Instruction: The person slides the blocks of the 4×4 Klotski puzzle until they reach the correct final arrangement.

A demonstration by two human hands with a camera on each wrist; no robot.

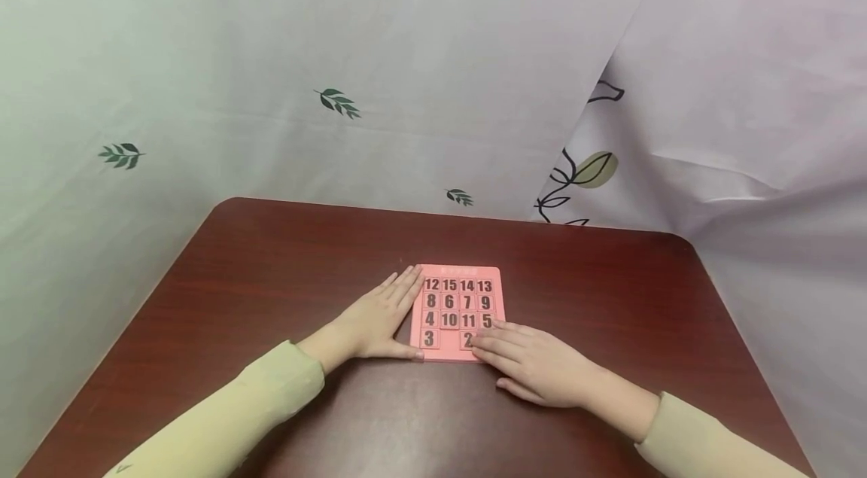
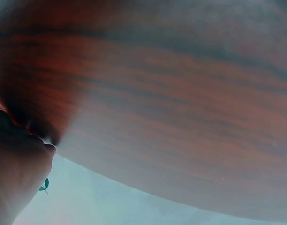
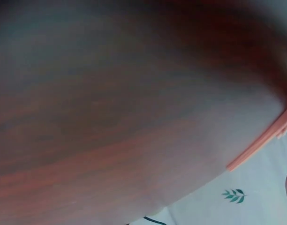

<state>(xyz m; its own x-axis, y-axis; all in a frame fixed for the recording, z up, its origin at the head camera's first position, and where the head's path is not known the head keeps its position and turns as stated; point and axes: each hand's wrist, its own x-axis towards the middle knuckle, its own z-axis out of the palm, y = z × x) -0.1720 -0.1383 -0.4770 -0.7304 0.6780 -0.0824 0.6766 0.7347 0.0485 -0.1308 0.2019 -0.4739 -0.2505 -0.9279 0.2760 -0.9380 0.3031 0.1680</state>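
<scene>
A pink sliding number puzzle [image 1: 467, 272] lies flat on the table, its tiles printed with black numbers. Along its left edge rests my left hand [image 1: 375, 321], fingers extended towards the top corner and thumb at the bottom corner. My right hand [image 1: 545, 366] reaches in from the lower right, its nearly straight fingertips touching the tile marked 2 [image 1: 466, 340]. A gap shows between that tile and the 3 tile [image 1: 429, 339]. The right fingers cover the bottom right corner. In the right wrist view only the puzzle's edge [image 3: 258, 146] appears; the left wrist view catches part of the left hand [image 2: 21, 173].
Both hands work over a dark reddish-brown wooden table [image 1: 284, 260] with rounded far corners. Pale cloth [image 1: 406, 49] with leaf prints hangs behind it and at the sides.
</scene>
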